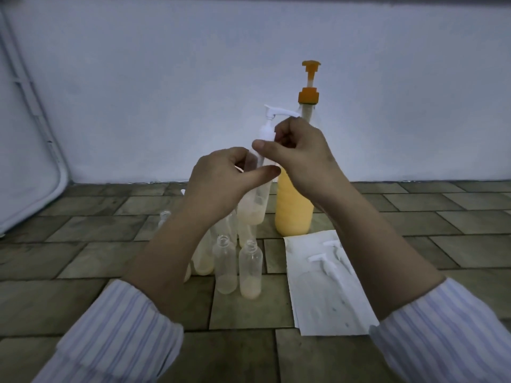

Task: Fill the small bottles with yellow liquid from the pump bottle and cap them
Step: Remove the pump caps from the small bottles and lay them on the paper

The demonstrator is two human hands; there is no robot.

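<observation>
My left hand (pixel 221 183) grips a small clear bottle (pixel 255 205) with a little pale yellow liquid at its bottom, held up above the floor. My right hand (pixel 298 153) pinches a white pump cap (pixel 269 125) set in that bottle's neck. Right behind stands the tall pump bottle (pixel 294 211) of yellow liquid with its orange pump head (pixel 311 78) raised. Several small clear bottles stand uncapped below my hands, among them two in front (pixel 226 266) (pixel 250 272) holding a little liquid. Others are partly hidden by my left forearm.
A white paper sheet (pixel 326 299) lies on the tiled floor at the right with two loose white pump caps (pixel 329 265) on it. A pale wall (pixel 193 78) rises close behind the bottles. A white rounded panel (pixel 25 167) leans at the left.
</observation>
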